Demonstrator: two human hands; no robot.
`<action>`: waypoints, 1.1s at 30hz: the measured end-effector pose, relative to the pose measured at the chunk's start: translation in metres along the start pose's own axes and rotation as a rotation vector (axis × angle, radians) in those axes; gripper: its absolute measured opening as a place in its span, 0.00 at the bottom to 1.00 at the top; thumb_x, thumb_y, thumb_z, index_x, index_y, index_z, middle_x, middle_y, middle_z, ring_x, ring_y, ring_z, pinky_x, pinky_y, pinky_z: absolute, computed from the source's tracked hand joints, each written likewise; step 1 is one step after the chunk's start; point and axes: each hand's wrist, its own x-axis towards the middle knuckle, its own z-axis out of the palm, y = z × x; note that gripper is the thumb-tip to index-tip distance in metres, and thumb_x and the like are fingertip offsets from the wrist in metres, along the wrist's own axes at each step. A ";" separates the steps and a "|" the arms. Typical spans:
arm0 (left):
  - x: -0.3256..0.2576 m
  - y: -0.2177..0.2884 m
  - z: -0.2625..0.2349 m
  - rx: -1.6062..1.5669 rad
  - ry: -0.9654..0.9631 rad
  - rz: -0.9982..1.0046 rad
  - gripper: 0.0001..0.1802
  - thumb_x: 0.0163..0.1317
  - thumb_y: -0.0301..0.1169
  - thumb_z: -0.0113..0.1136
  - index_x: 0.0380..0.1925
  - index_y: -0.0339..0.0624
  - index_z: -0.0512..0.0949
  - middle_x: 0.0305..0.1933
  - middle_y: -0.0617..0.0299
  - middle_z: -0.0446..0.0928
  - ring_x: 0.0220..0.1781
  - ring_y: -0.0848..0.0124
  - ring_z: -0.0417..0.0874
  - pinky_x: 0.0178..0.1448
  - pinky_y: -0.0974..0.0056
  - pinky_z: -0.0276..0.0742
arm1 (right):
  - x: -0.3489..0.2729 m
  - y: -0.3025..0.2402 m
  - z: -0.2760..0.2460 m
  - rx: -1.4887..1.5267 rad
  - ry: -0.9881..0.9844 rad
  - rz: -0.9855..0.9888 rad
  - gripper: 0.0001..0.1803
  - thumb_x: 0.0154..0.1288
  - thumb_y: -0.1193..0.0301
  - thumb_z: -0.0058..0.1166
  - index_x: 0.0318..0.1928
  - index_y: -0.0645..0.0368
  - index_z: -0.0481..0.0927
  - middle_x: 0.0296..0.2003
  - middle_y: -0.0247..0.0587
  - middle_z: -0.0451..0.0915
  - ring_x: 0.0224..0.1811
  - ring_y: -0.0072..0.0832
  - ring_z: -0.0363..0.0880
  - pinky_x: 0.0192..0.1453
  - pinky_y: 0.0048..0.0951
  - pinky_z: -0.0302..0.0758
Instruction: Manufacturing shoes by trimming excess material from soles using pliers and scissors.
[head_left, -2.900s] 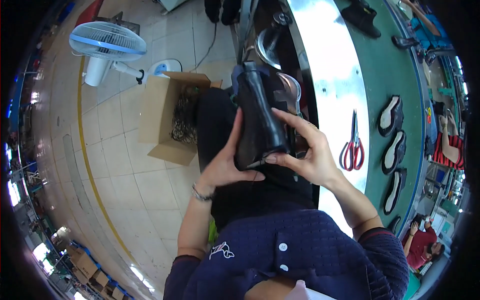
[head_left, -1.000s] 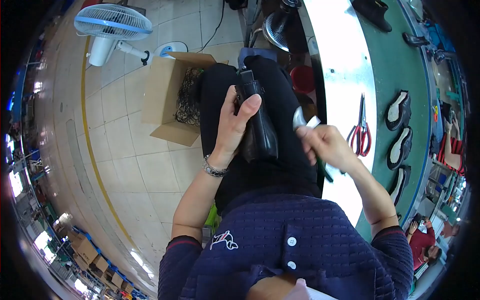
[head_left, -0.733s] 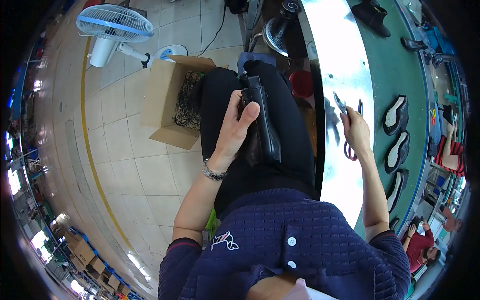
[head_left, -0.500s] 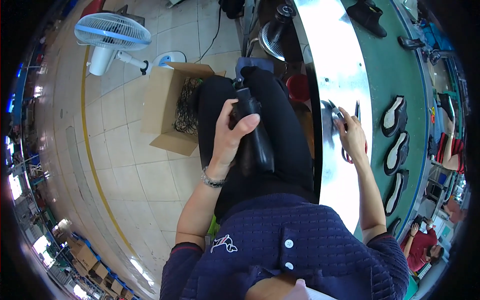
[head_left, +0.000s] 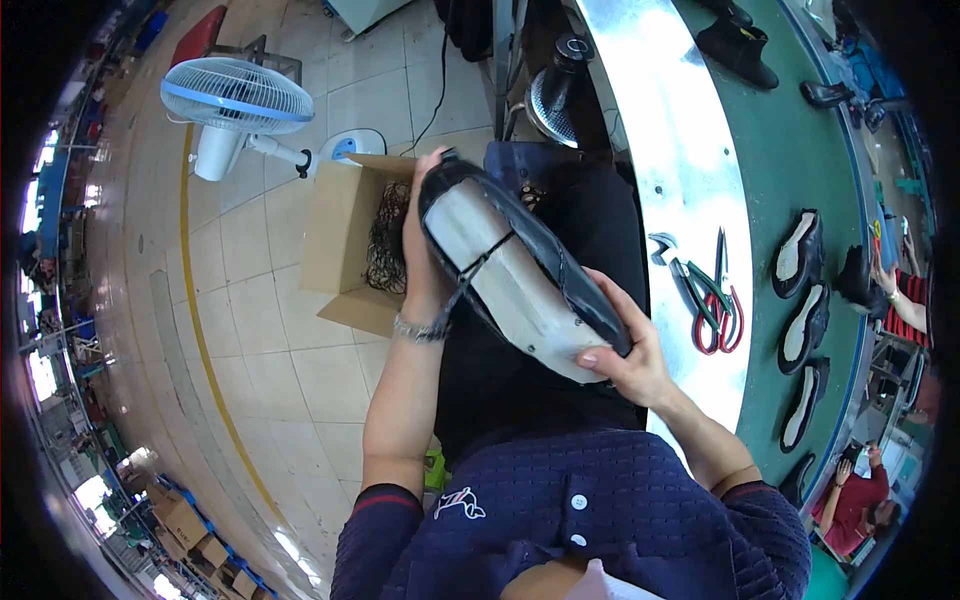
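Observation:
Above my lap I hold a black shoe on its last (head_left: 500,264), underside up. Its underside is pale and silvery, edged by a black upper, and a dark cord crosses the middle. My left hand (head_left: 424,235) wraps the far left end and side, its fingers partly hidden behind the shoe. At the near right end, my right hand (head_left: 632,350) grips the shoe with the thumb on the pale underside. To the right, green-handled pincers (head_left: 703,297) and red-handled scissors (head_left: 723,270) lie on the metal ledge (head_left: 690,170), touched by neither hand.
An open cardboard box (head_left: 333,232) with tangled dark cords stands left of my legs, near a fan (head_left: 237,97). Beyond the ledge, a green conveyor (head_left: 755,130) carries several shoes, including a black boot (head_left: 738,50). Other people work at the far right.
My right hand has left the tools on the ledge and come over to hold the shoe. The shoe has been lifted and turned underside up.

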 end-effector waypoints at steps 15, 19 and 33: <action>-0.005 0.011 -0.026 0.214 0.091 -0.245 0.30 0.75 0.50 0.40 0.54 0.33 0.76 0.49 0.56 0.81 0.46 0.71 0.82 0.54 0.66 0.78 | -0.008 0.013 -0.024 -0.504 0.254 -0.087 0.16 0.63 0.65 0.61 0.46 0.63 0.83 0.41 0.48 0.83 0.44 0.39 0.82 0.50 0.36 0.77; -0.045 0.023 -0.056 0.321 0.154 -0.165 0.31 0.76 0.50 0.38 0.59 0.32 0.72 0.56 0.54 0.77 0.54 0.70 0.79 0.60 0.66 0.74 | -0.069 0.047 -0.116 -1.105 0.895 0.069 0.21 0.53 0.77 0.65 0.50 0.62 0.76 0.47 0.51 0.77 0.52 0.47 0.76 0.56 0.41 0.73; -0.080 0.030 -0.028 0.477 0.071 0.097 0.30 0.75 0.47 0.42 0.61 0.28 0.69 0.58 0.48 0.75 0.58 0.65 0.77 0.63 0.62 0.72 | 0.011 0.050 -0.140 -1.169 1.009 0.031 0.25 0.61 0.58 0.63 0.54 0.57 0.79 0.44 0.53 0.77 0.49 0.46 0.77 0.55 0.42 0.73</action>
